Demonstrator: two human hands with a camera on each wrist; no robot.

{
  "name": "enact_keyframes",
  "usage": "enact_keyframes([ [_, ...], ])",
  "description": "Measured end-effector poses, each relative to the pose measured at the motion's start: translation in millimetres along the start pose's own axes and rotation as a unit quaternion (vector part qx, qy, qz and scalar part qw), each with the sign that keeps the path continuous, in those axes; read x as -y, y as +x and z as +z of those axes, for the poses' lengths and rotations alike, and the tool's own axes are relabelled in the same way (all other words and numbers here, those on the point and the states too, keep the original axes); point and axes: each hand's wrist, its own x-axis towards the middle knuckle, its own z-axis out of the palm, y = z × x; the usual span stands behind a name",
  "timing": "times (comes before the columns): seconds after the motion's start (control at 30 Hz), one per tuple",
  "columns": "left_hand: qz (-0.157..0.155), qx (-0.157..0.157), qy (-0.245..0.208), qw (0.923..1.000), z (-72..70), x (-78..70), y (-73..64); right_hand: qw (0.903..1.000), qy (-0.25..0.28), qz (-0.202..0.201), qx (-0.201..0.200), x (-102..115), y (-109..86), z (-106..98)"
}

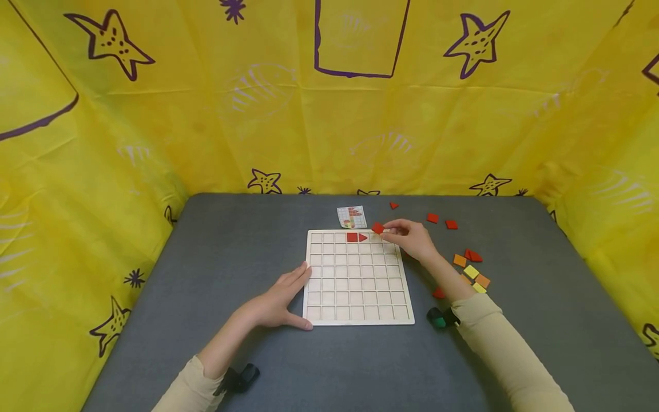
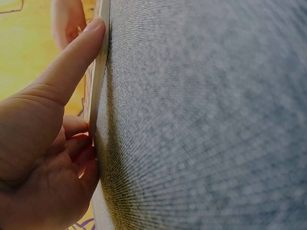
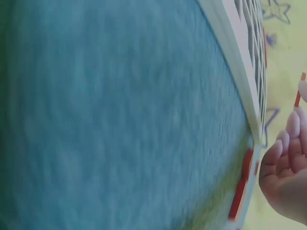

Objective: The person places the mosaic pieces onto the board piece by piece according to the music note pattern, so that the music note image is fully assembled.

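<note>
A white grid board lies flat on the table. In its far row a red square tile sits beside a red triangle tile. My right hand pinches another red square tile between thumb and fingertips, held over the board's far edge. In the right wrist view that tile appears edge-on, raised off the board. My left hand rests at the board's left side, thumb and fingers spread. The left wrist view shows its thumb along the board's edge.
Just beyond the board lies a printed pattern card. Loose red tiles and a small red triangle are at the back right. Orange tiles and yellow tiles cluster by the right forearm. Yellow cloth hangs around the table.
</note>
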Motion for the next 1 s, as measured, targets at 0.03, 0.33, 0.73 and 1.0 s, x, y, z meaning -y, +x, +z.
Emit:
enact_keyframes([
  [0.03, 0.000, 0.000, 0.000, 1.0000, 0.0, -0.1, 0.0, 1.0000, 0.004, -0.004, 0.005, 2, -0.7, 3],
  [0.33, 0.000, 0.001, 0.000, 1.0000, 1.0, 0.9, 0.3, 0.9970, -0.037, -0.052, 0.045, 9, 0.1, 30],
  [0.73, 0.001, -0.001, -0.002, 1.0000, 0.1, -0.1, 0.1, 0.9858, -0.106, -0.105, 0.077, 18, 2.1, 42],
  [1.0, 0.000, -0.002, 0.002, 1.0000, 0.1, -0.2, 0.2, 0.9830, -0.114, -0.120, 0.078, 20, 2.7, 43],
])
